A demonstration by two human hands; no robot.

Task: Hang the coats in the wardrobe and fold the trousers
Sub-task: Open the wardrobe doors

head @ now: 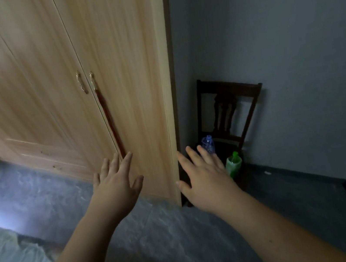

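A light wooden wardrobe [61, 69] fills the left and middle of the head view, its doors closed or nearly closed. A strip of dark red fabric [112, 127] shows in the gap between the two right-hand doors, below the brass handles [86, 82]. My left hand [116, 181] reaches toward the lower part of the rightmost door with fingers straight and spread, holding nothing. My right hand [204, 175] is stretched out beside the wardrobe's right edge, fingers spread and empty. No coats or trousers are otherwise in view.
A dark wooden chair [232, 107] stands in the corner right of the wardrobe against a grey wall. A clear blue bottle [208, 144] and a green bottle [233, 164] sit by it. Grey mottled floor [161, 229] lies below; pale bedding [6, 261] at left.
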